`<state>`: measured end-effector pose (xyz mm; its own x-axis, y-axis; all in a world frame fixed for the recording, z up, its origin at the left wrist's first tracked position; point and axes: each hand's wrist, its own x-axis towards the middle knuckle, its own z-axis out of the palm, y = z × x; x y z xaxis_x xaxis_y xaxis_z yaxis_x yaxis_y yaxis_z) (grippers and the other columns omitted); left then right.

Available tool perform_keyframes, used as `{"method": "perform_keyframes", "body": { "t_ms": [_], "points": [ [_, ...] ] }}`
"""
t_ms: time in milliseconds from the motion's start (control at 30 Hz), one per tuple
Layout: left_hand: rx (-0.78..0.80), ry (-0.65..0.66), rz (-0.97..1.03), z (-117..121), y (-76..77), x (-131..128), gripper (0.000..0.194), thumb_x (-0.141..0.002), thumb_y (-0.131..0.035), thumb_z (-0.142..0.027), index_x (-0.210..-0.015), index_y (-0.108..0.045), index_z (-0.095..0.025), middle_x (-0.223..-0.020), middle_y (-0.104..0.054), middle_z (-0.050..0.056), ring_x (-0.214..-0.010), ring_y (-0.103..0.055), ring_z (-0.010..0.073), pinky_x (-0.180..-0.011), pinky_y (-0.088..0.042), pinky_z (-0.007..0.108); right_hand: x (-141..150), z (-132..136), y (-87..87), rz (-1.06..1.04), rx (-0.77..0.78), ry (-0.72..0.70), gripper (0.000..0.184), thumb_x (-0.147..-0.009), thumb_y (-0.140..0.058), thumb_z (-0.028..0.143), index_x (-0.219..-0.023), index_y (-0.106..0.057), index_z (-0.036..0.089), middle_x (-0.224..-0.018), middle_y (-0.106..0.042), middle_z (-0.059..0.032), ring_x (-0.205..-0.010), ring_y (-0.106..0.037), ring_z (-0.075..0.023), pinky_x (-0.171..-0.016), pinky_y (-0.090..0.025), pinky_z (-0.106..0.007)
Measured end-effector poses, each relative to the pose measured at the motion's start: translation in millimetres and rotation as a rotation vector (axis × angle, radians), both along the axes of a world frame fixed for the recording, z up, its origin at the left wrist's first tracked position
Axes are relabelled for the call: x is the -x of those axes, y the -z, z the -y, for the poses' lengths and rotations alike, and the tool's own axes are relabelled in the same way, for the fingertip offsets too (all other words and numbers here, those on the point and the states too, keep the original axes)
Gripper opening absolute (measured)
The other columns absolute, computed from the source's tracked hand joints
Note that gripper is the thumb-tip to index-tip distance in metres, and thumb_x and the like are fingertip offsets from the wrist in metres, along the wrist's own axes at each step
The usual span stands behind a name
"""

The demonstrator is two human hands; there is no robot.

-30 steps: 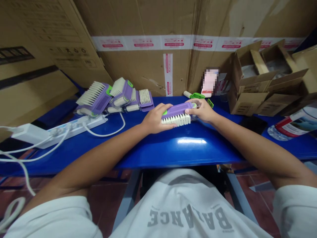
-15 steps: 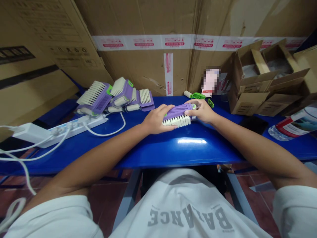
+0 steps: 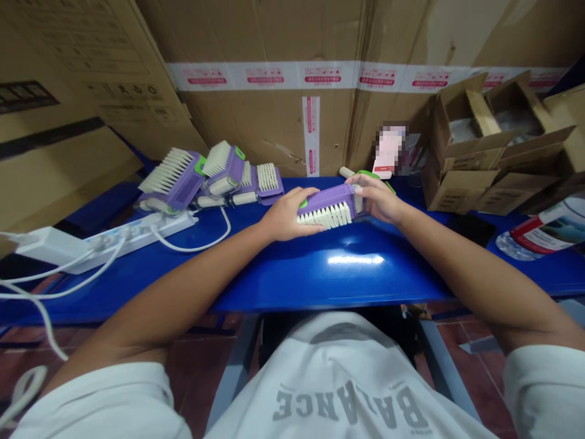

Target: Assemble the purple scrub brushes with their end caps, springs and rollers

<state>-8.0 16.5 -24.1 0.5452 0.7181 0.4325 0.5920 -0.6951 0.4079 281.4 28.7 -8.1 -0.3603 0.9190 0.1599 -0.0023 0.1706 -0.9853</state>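
Two hands clench one purple scrubbing brush [image 3: 326, 205], its white bristles toward the person, over the blue table [image 3: 292, 274]: the left hand [image 3: 287, 214] across its back, the right hand [image 3: 377, 197] around its end. Four more brushes [image 3: 210, 177] lie beyond the left hand, behind a white power strip [image 3: 137, 235]. Open cardboard boxes [image 3: 470, 146] stand right of the grip; the shirt [image 3: 350, 390] reads BALANCE.

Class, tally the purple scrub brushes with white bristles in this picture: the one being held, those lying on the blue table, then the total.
Purple plastic brush with white bristles, held: 1
Purple plastic brushes lying down: 4
Total: 5
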Motion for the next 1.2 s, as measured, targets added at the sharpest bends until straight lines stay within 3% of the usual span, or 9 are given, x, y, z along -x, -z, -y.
{"method": "perform_keyframes", "body": {
  "t_ms": [233, 467, 600, 933, 1200],
  "points": [
    [-0.014, -0.037, 0.017, -4.9, 1.9, 0.0, 0.087, -0.079, -0.091, -0.056, -0.150, -0.058, -0.020, -0.140, -0.068, 0.014, -0.129, -0.067, 0.0351, -0.114, -0.054, 0.052, -7.6, -7.9, -4.0, 0.016, -0.157, -0.087, 0.052, -0.062, -0.103, 0.041, -0.105, -0.079, 0.023, -0.104, -0.079, -0.0025, -0.096, -0.074, -0.0204, -0.092, -0.063, -0.038],
    [-0.033, -0.036, -0.021, -5.8, 1.1, 1.6, 0.085, -0.078, -0.092, -0.050, -0.150, -0.057, -0.022, -0.143, -0.067, 0.014, -0.132, -0.067, 0.0358, -0.116, -0.053, 0.052, -7.9, -6.7, -6.4, 0.103, -0.256, -0.061, 0.053, -0.060, -0.105, 0.039, -0.105, -0.083, 0.022, -0.108, -0.082, -0.0053, -0.100, -0.075, -0.0248, -0.108, -0.058, -0.051],
    [-0.017, -0.053, -0.060, -4.6, 0.7, 1.5, 0.089, -0.079, -0.091, -0.051, -0.154, -0.053, -0.021, -0.148, -0.066, 0.015, -0.135, -0.066, 0.0369, -0.115, -0.054, 0.051, -9.0, -8.4, -3.5, 0.128, -0.267, -0.040, 0.054, -0.058, -0.105, 0.040, -0.104, -0.084, 0.022, -0.105, -0.082, -0.0052, -0.097, -0.075, -0.0263, -0.106, -0.059, -0.057],
    [-0.058, -0.079, -0.116, 1.3, 1.5, 0.0, 0.090, -0.082, -0.089, -0.055, -0.155, -0.051, -0.017, -0.150, -0.066, 0.018, -0.136, -0.066, 0.0381, -0.116, -0.054, 0.052, -9.0, -12.1, 5.8, 0.112, -0.284, -0.047, 0.056, -0.054, -0.108, 0.040, -0.103, -0.086, 0.022, -0.099, -0.081, -0.0036, -0.089, -0.075, -0.0227, -0.096, -0.064, -0.047],
    [-0.101, -0.073, -0.114, -0.6, 6.4, 1.3, 0.090, -0.084, -0.087, -0.057, -0.156, -0.050, -0.018, -0.150, -0.065, 0.018, -0.138, -0.064, 0.0381, -0.118, -0.052, 0.053, -6.6, -8.7, 4.9, 0.125, -0.302, -0.048, 0.057, -0.055, -0.108, 0.044, -0.102, -0.086, 0.023, -0.100, -0.082, -0.0046, -0.091, -0.076, -0.0256, -0.099, -0.063, -0.053]
  ]
}}
